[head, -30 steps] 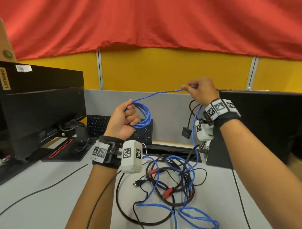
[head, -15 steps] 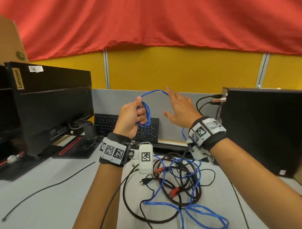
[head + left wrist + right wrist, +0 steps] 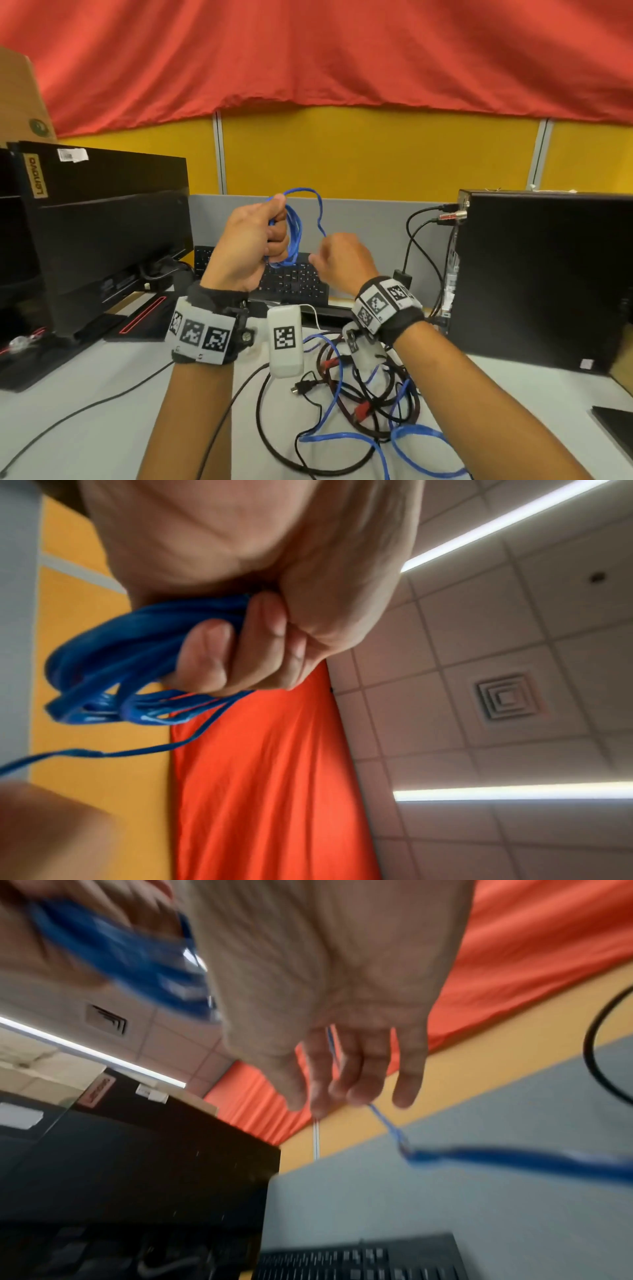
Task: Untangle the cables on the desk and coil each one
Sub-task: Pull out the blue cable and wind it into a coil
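My left hand (image 3: 255, 240) is raised above the desk and grips a small coil of blue cable (image 3: 294, 236); the left wrist view shows the fingers (image 3: 240, 653) curled round several blue loops (image 3: 113, 669). A loose arc of the same cable rises from the coil and drops to my right hand (image 3: 337, 260), just right of the coil. There the thin strand (image 3: 380, 1115) runs between loosely curled fingers (image 3: 356, 1080). The rest of the blue cable (image 3: 421, 442) trails into a tangled pile (image 3: 370, 394) of black and red-tipped cables on the desk.
A black monitor (image 3: 102, 233) stands at the left and a black PC tower (image 3: 541, 274) with plugged-in cables at the right. A keyboard (image 3: 294, 281) leans against the grey partition behind my hands. A thin black cable (image 3: 85, 407) crosses the desk at left.
My right hand, which held the strand stretched far to the right, swung back, opened, and now sits lower beside the coil with the strand in its fingers. The left hand kept the coil.
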`<state>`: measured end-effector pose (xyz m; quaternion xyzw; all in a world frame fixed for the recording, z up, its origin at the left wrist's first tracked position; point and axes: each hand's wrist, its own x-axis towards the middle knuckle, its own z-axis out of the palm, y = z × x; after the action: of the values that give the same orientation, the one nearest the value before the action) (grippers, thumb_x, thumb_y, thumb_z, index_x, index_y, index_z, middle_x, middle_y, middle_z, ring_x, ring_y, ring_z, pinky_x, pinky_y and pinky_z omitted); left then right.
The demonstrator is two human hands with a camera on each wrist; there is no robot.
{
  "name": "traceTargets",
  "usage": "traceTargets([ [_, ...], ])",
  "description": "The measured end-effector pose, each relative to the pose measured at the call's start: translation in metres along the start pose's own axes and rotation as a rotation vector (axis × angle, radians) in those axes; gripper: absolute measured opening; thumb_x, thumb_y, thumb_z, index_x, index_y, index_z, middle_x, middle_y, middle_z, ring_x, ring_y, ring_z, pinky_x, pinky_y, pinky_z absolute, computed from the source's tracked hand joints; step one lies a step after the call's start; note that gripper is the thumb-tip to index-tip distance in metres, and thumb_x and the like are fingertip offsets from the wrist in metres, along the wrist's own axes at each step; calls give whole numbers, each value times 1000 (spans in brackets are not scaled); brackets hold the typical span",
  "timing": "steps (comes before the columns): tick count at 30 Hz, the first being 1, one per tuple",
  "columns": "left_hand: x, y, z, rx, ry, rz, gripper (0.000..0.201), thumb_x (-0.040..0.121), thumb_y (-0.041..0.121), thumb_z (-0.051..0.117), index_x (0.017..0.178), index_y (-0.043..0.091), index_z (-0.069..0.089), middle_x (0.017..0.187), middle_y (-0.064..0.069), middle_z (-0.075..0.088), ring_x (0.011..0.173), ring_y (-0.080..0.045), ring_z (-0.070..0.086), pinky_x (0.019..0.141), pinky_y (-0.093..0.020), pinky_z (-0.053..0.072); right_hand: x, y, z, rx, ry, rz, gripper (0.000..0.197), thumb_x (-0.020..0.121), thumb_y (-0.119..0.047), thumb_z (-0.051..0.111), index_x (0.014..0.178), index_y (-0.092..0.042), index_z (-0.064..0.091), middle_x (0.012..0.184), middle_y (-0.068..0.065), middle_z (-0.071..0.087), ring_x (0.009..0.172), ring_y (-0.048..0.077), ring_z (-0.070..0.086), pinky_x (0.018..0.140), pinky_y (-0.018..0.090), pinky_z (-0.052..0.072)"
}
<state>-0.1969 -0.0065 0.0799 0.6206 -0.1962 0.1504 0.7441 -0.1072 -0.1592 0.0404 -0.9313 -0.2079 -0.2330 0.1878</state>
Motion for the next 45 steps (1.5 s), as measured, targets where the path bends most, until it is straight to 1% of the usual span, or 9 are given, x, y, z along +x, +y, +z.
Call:
traceTargets([
  [3, 2, -3, -6, 47, 129, -44, 37, 108, 24, 40, 71, 18, 39, 48, 6, 26, 37, -8, 21, 41, -24, 18, -5, -3, -8, -10, 390, -3, 28, 93, -29, 69, 113, -12, 61, 114, 9, 61, 104, 28, 58, 87, 40, 45],
  [7, 0, 2, -3, -25, 37, -73, 38, 107, 25, 43, 70, 16, 41, 47, 7, 26, 37, -7, 20, 44, -25, 16, 2, -23, -3, 182, 253, -132, 90, 89, -22, 74, 158, -6, 16, 157, 15, 37, 140, 30, 39, 115, 45, 31],
  [13, -7, 11, -2, 80, -37, -4, 38, 107, 26, 41, 70, 18, 39, 50, 4, 26, 39, -9, 20, 44, -27, 17, 0, -40, 32, 367, -244, -247, 18, 99, -4, 52, 85, -2, 63, 86, 24, 70, 83, 37, 66, 78, 44, 54],
  [23, -4, 13, -33, -14, 2, -86, 38, 107, 27, 41, 70, 17, 40, 43, 9, 27, 34, -6, 21, 42, -24, 17, 21, -28, 33, 888, 113, -79, 47, 92, -20, 72, 124, -13, 38, 132, 7, 59, 125, 18, 57, 102, 39, 50],
  [26, -3, 10, -31, -45, -49, -84, 37, 106, 27, 42, 71, 17, 41, 43, 9, 27, 34, -6, 21, 40, -23, 19, 25, -35, 40, 1015, 3, -75, 47, 99, -10, 59, 137, -18, 31, 118, 16, 70, 101, 27, 70, 85, 44, 56],
  [30, 3, 4, -34, -34, 58, 8, 38, 107, 26, 41, 70, 18, 41, 45, 9, 29, 34, -6, 22, 39, -23, 18, 22, -37, 53, 480, -2, -108, 35, 102, -5, 44, 136, -12, 43, 99, 18, 68, 83, 33, 66, 70, 45, 53],
  [37, 16, -18, -55, 165, 562, 223, 40, 107, 23, 42, 68, 19, 42, 43, 11, 36, 38, -4, 30, 39, -20, 28, -13, -29, 43, -591, -528, -337, 27, 103, -14, 46, 126, -8, 58, 98, 9, 63, 82, 31, 61, 68, 36, 43],
  [40, 19, -27, -53, 454, 423, 162, 33, 107, 28, 43, 80, 12, 52, 51, 5, 55, 43, -8, 49, 46, -23, 41, -20, -33, 23, -443, -622, -522, 22, 102, -16, 50, 114, -12, 68, 109, 9, 69, 91, 28, 63, 71, 35, 47],
  [45, 15, -33, -35, 627, 8, 19, 42, 108, 32, 41, 98, -5, 58, 71, -11, 70, 61, -20, 66, 61, -33, 54, -4, -26, -42, 242, -274, -658, 18, 98, -22, 63, 89, -13, 76, 67, -8, 66, 55, 6, 51, 57, 18, 37],
])
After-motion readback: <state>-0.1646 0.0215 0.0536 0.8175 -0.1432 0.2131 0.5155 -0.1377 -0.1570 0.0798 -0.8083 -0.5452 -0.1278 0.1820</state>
